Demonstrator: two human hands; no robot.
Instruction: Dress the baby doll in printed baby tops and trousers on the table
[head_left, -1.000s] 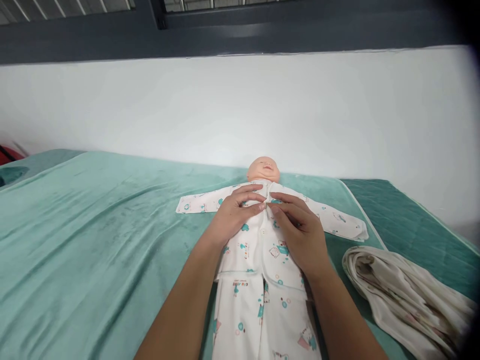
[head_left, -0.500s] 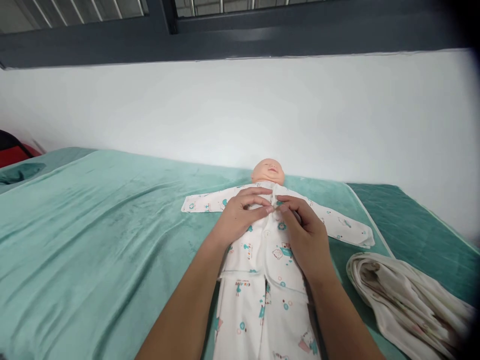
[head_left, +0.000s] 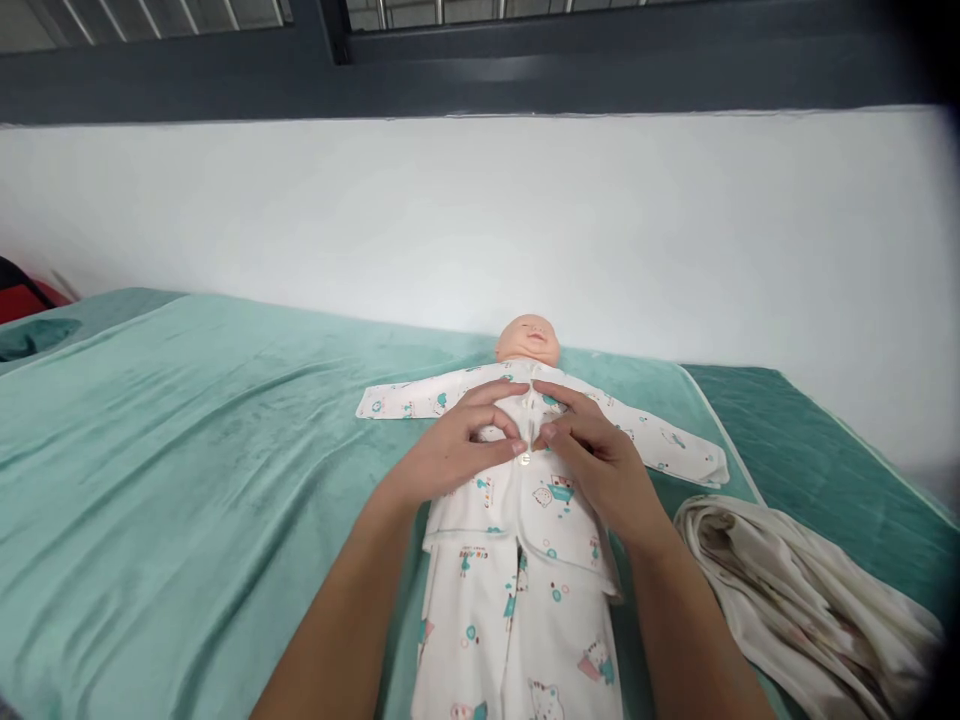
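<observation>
A doll lies face up on a bed, dressed in a white baby shirt with teal animal prints and matching baby pants. Both my hands are at the shirt's front opening on the doll's chest. My left hand pinches the left side of the opening between thumb and fingers. Opposite it, my right hand grips the right edge, its thumb bent against the fingers. A round button shows just below my fingertips. The fingers partly hide the cloth between them.
A crumpled cream cloth lies to the right of the doll. Light green bedding spreads under everything, with a darker green part at right. Behind stands a white wall under a dark window frame.
Both hands have moved slightly down the shirt front, and the fingers of each hand have spread farther apart. The button just below them is now nearer to the fingertips.
</observation>
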